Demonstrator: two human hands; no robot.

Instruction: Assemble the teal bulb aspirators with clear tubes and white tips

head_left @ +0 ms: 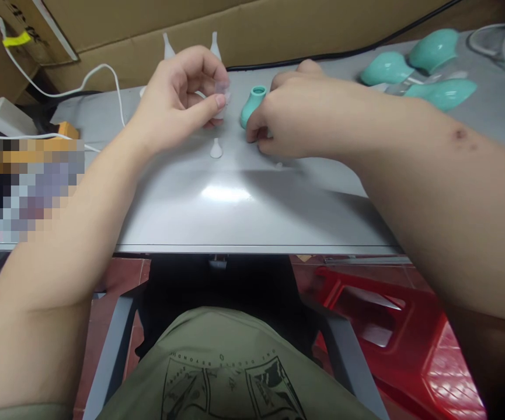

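Observation:
My left hand (191, 87) is raised over the back of the table, pinching a small clear plastic piece (222, 96) between thumb and fingertips. My right hand (296, 114) curls its fingers around the lower side of a teal squeeze bulb (252, 107). The bulb is upright with its open round neck facing up; its right side is hidden by the hand. A small white cone-shaped tip (216, 149) stands on the table just in front of and between the hands. Behind my left hand, two white nozzles (215, 45) point upward, their lower parts covered. A tiny clear bit (279, 165) lies below my right hand.
Three teal bulbs (386, 69) with clear parts lie at the back right of the grey table (169, 216). A white charger (7, 119) and cables are at the left. Cardboard (147, 23) walls the back. A red plastic stool (410, 350) is below on the right.

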